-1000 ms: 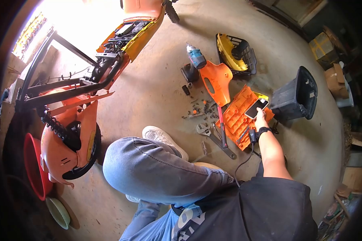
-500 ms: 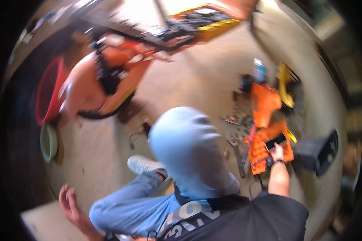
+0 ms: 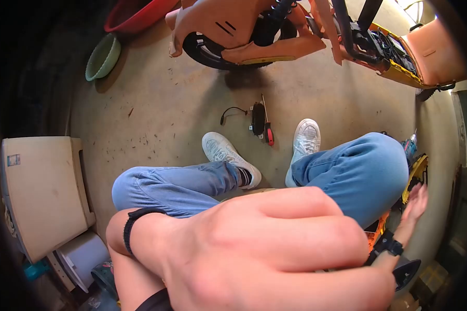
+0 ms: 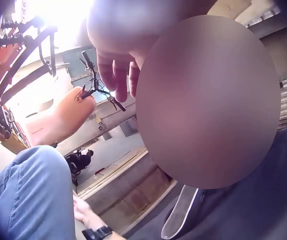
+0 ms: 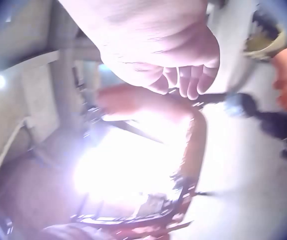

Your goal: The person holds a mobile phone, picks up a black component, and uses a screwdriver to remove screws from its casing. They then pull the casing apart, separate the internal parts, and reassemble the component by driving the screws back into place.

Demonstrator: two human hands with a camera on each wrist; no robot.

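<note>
My left hand point(image 3: 264, 243) is raised close before the head camera, its back filling the lower middle of that view. In the left wrist view, the fingers point(image 4: 120, 80) of this hand hang loosely beside the person's head, with nothing visible between them. Off to the right, past the right knee, my right hand point(image 3: 415, 205) is held out with its fingers extended and nothing in it. Below it an orange plastic panel point(image 3: 377, 230) shows partly behind the leg. On the floor between the shoes and the scooter lie a red-handled screwdriver point(image 3: 269, 135) and a black oblong part point(image 3: 257, 119).
An orange scooter point(image 3: 218, 31) with its bodywork partly off stands ahead. At the left are a green basin point(image 3: 104, 58), a red tub point(image 3: 135, 18) and a pale box point(image 3: 41, 192). A drill point(image 3: 410, 146), a yellow part point(image 3: 419, 173) and a dark bin point(image 3: 407, 272) are at the right.
The head view has swung left. My left hand has come up from the lower left to in front of the camera. My right hand no longer holds the phone and has lifted off the orange panel.
</note>
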